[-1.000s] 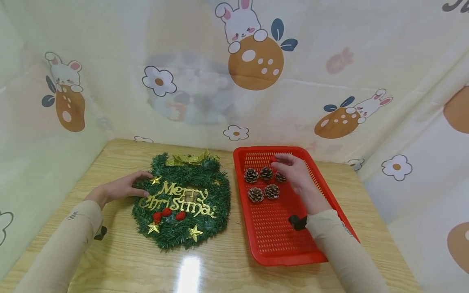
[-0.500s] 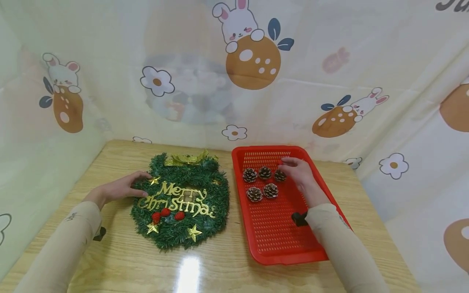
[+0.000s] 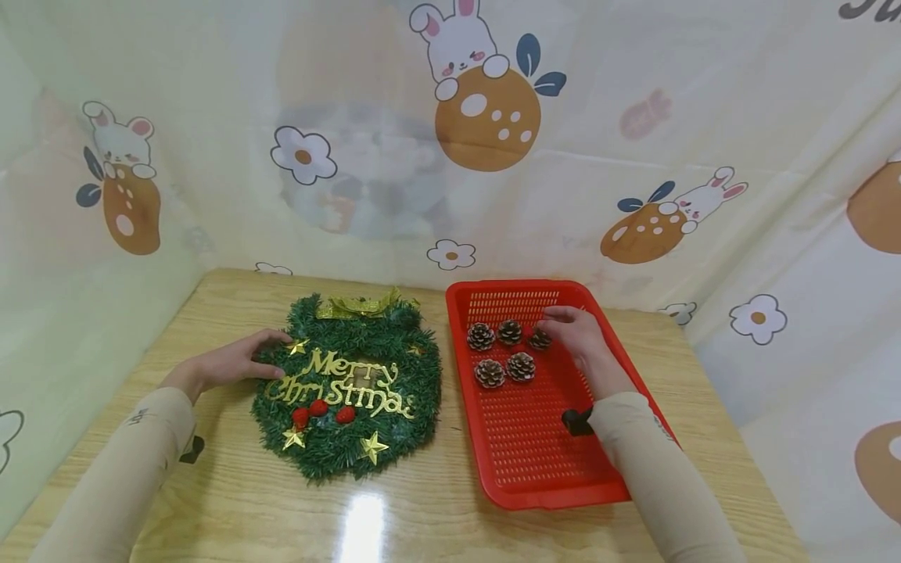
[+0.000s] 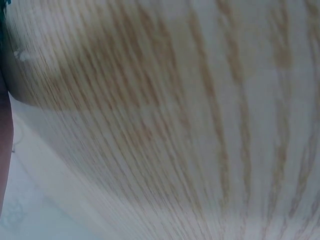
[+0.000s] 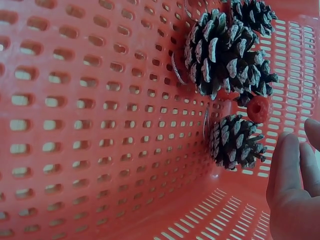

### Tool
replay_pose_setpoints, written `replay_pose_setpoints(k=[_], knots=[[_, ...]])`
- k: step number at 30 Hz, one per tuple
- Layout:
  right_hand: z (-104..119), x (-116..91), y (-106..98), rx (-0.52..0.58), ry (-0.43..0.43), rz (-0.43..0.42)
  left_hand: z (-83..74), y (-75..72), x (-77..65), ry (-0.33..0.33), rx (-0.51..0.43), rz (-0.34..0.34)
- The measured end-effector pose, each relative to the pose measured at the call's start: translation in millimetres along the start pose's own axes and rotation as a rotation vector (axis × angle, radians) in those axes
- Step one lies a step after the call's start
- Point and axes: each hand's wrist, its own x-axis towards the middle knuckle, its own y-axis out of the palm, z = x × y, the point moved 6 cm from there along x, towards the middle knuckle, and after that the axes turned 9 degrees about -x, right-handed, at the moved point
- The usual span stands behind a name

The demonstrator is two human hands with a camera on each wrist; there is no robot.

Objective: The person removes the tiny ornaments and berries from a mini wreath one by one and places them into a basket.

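Observation:
A green Christmas wreath (image 3: 352,453) with gold "Merry Christmas" lettering, gold stars and red berries lies on the table's left half. My left hand (image 3: 235,361) rests at its left edge, thumb and fingers spread apart. Over the far right part of a red basket (image 3: 493,489) hovers my right hand (image 3: 573,336), partly covering one pine cone (image 3: 540,339). In the right wrist view, a red berry (image 5: 258,109) shows among the pine cones, apart from my right fingertips. The fingers (image 5: 287,170) extend with nothing visible between them. The left wrist view shows mostly wood table.
Several pine cones (image 3: 521,367) sit in the back half of the basket. Its raised rim and slotted walls surround the right hand. A cloth backdrop (image 3: 380,195) with rabbit prints stands behind and on both sides of the table (image 3: 422,532).
My right hand has moved slightly right and nearer me, and the red berry that showed at its fingertips has left them. The left hand and wreath stay put.

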Motion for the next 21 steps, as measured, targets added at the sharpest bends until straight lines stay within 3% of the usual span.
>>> replay_pose_setpoints(k=[13,21], knots=[[7,-4,5,0.070,-0.010,0.045,3.9,-1.1,2.3,0.033,0.013,-0.003],[36,-20,7,0.110,-0.073,0.055,2.4,-2.0,2.5,0.056,0.017,-0.004]])
